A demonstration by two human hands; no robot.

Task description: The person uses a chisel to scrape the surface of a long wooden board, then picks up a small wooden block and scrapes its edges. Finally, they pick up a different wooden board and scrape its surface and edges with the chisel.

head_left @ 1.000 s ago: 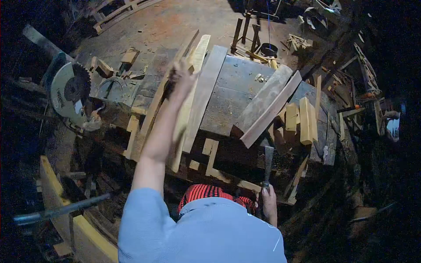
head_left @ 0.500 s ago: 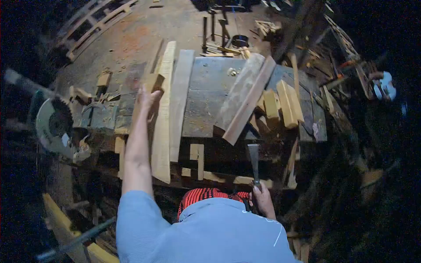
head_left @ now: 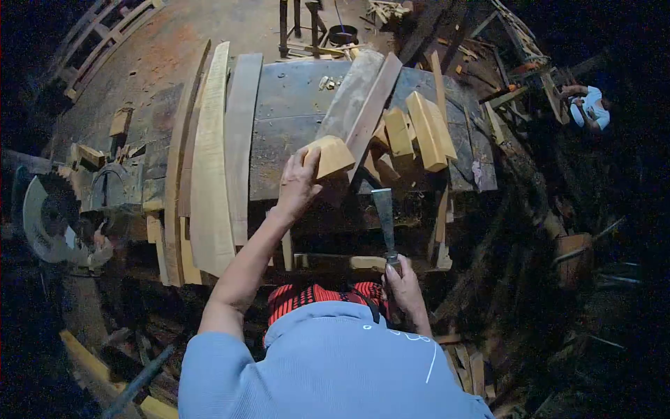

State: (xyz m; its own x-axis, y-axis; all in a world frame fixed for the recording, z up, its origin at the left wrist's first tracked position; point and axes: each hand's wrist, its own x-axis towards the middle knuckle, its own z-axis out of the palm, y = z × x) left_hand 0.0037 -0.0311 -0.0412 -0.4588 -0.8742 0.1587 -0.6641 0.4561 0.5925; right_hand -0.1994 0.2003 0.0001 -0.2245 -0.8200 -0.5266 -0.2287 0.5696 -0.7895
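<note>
My left hand (head_left: 299, 183) grips a short, pale wooden block (head_left: 335, 157) by its left side, over the front part of the workbench. The fingers wrap its upper left edge; the block's angled faces show. Low in front of my body, my right hand (head_left: 405, 283) is closed around the handle of a chisel (head_left: 384, 218). Its wide flat blade points up and away from me, a little below the block. Just right of the held block, a long reddish board (head_left: 373, 115) leans beside a grey weathered plank (head_left: 349, 98).
Long boards (head_left: 211, 160) lie at the left across the workbench (head_left: 286, 150). Several wood blocks (head_left: 427, 133) stand at the right. A circular saw blade (head_left: 49, 216) is at the far left. Another person (head_left: 590, 108) is at the far right. A dark round container (head_left: 342, 35) stands behind the bench.
My left hand has carried the wooden block from above the left boards rightward and nearer to me. My right hand still holds the chisel. The view has shifted, with the bench appearing further left.
</note>
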